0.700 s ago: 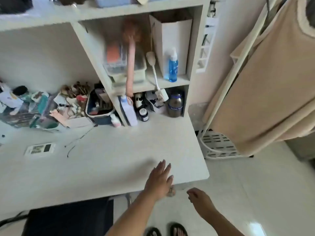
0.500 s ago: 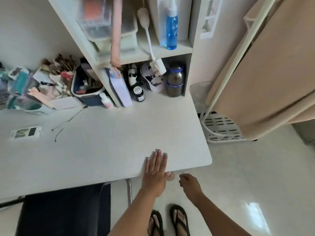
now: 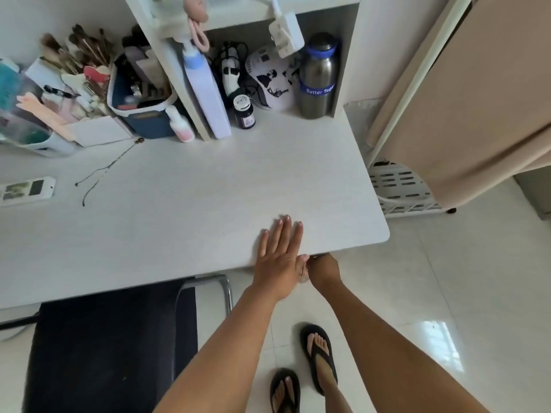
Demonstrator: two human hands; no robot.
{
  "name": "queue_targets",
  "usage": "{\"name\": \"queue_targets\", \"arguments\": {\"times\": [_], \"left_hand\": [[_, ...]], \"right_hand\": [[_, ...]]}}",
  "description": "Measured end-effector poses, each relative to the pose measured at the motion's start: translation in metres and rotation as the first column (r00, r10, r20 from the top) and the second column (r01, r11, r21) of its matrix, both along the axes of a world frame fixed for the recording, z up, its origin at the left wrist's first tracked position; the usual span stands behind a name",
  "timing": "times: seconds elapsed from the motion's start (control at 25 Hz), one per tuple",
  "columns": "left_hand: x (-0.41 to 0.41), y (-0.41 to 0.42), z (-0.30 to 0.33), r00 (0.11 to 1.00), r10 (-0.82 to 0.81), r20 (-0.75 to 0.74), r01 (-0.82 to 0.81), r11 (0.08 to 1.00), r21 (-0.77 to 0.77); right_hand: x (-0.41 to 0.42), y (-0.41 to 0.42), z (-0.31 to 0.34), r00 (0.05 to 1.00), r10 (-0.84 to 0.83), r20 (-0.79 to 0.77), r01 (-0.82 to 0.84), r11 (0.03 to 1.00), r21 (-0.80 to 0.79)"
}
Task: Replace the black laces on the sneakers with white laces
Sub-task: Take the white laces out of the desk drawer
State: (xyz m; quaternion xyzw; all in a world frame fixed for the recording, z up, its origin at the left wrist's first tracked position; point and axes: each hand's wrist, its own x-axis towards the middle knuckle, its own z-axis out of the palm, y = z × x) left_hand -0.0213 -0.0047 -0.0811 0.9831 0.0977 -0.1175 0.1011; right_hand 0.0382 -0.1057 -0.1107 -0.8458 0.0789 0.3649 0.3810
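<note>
Two hands are in view, neither on a shoe or a lace. Left hand [image 3: 278,257]: flat on the near edge of the white bench [image 3: 185,204], fingers straight and together, pointing far; grip fully open, holding nothing, only pressing on the surface. Right hand [image 3: 323,271]: just right of the left, at or just under the bench's near edge, fingers curled downward; fingertips hidden below the edge, so cannot tell whether that grip has hold of anything. Something small and pale shows between the two hands, too blurred to name. Task's things: no sneakers, black laces or white laces visible anywhere in frame; location unknown from this view. The feet on the tiled floor wear black flip-flops [image 3: 317,357], not sneakers. A dark chair seat [image 3: 113,347] sits under the bench at near left. Far side of the bench carries a steel water bottle [image 3: 319,76], a small dark jar [image 3: 244,113], a navy bin [image 3: 143,105] and a remote [image 3: 26,190] at far left. Judgement: task not yet begun on the shoes. With no sneaker in sight, its direction from either grip and its long axis cannot be stated; the right hand, lower and already below the bench edge, looks better placed for anything stored underneath.
</note>
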Motion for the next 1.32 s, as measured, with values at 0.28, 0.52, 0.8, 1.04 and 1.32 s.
{"name": "queue_targets", "arguments": {"times": [0.28,0.52,0.8,1.04,1.32], "left_hand": [[-0.031,0.010,0.014,0.997,-0.048,0.060,0.059,0.981,-0.184],[-0.112,-0.027,0.026,0.983,0.048,0.179,0.033,0.906,-0.422],[-0.056,-0.074,0.010,0.569,-0.777,-0.271,0.822,0.545,0.165],[-0.077,-0.072,0.032,0.982,-0.009,0.189,0.087,0.907,-0.412],[-0.150,-0.164,0.093,0.972,0.201,-0.123,-0.235,0.781,-0.579]], "right_hand": [[-0.081,-0.046,-0.014,0.960,0.210,0.188,-0.180,0.970,-0.162],[-0.155,-0.100,-0.021,0.980,0.132,0.149,-0.119,0.988,-0.097],[-0.153,-0.119,-0.023,0.987,0.151,0.060,-0.150,0.989,-0.015],[-0.151,-0.143,0.028,0.834,-0.169,-0.525,0.319,0.925,0.209],[-0.159,-0.150,0.099,0.438,-0.004,-0.899,0.819,0.415,0.397]]}}
